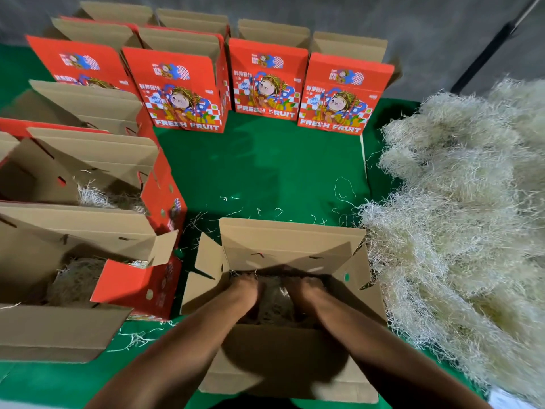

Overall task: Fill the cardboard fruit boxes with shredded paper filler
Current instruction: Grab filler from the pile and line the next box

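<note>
An open cardboard fruit box (283, 246) stands right in front of me on the green surface, flaps spread. Both my hands reach down into it. My left hand (246, 290) and my right hand (303, 290) are sunk among shredded paper filler (275, 305) in the dark bottom of the box; their fingers are hidden, so I cannot tell how they lie. A big heap of pale shredded paper (460, 202) lies just to the right of the box.
Two open boxes on the left, one nearer (76, 261) and one farther (88, 172), hold some filler. Several red "Fresh Fruit" boxes (185, 90) stand upright in rows at the back. Loose paper strands (265, 212) are scattered on the green mat (259, 163). A dark pole (489, 51) leans at the back right.
</note>
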`<state>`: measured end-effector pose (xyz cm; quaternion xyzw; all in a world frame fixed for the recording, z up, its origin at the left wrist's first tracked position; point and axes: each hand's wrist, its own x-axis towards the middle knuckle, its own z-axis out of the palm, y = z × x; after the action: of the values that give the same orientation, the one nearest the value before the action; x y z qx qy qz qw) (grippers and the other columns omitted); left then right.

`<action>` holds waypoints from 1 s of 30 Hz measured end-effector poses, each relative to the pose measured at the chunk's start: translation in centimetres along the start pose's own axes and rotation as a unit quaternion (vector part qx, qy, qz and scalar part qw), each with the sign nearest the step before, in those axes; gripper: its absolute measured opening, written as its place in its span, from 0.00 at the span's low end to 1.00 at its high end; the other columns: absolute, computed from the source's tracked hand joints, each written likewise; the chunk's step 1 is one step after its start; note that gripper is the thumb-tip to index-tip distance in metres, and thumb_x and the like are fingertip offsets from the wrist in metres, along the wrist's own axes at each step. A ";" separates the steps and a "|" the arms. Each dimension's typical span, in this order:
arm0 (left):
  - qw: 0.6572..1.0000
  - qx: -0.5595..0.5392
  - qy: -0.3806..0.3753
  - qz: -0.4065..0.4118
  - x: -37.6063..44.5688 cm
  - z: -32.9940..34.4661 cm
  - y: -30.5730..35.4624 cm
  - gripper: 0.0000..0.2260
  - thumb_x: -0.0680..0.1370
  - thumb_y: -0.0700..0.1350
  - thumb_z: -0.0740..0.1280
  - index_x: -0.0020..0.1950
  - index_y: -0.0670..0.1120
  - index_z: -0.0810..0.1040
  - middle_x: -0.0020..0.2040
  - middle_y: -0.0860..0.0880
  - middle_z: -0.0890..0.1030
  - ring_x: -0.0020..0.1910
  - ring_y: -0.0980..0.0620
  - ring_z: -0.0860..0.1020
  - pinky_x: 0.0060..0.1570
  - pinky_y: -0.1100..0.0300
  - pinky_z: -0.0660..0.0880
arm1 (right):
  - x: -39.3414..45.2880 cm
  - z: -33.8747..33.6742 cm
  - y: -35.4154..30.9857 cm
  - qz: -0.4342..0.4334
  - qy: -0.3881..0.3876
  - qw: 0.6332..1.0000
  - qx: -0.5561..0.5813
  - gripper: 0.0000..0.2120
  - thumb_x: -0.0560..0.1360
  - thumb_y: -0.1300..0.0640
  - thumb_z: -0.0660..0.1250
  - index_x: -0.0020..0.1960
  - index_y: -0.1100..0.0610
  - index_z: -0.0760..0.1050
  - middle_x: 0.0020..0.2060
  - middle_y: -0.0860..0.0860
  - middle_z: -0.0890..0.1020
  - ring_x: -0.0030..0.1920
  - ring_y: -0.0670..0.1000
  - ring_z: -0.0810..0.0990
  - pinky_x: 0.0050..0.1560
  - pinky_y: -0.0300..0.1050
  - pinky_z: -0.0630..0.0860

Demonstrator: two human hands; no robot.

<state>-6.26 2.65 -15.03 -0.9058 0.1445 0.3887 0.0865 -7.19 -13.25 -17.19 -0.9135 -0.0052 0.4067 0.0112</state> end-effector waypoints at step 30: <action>0.969 0.235 -0.035 0.064 3.1 0.6 -1.9 0.23 0.84 0.52 0.61 0.78 0.47 0.64 0.80 0.46 0.61 0.79 0.48 0.56 0.75 0.55 0.52 | -1.7 0.7 -1.2 -0.164 -0.080 0.981 -0.071 0.16 0.83 0.49 0.59 0.64 0.55 0.76 0.58 0.57 0.81 0.56 0.59 0.80 0.57 0.53 0.78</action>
<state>-3.98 3.95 -17.60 -0.8347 0.2864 0.3804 0.2767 -8.87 -12.04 -16.40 -0.8633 -0.1845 0.4696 0.0124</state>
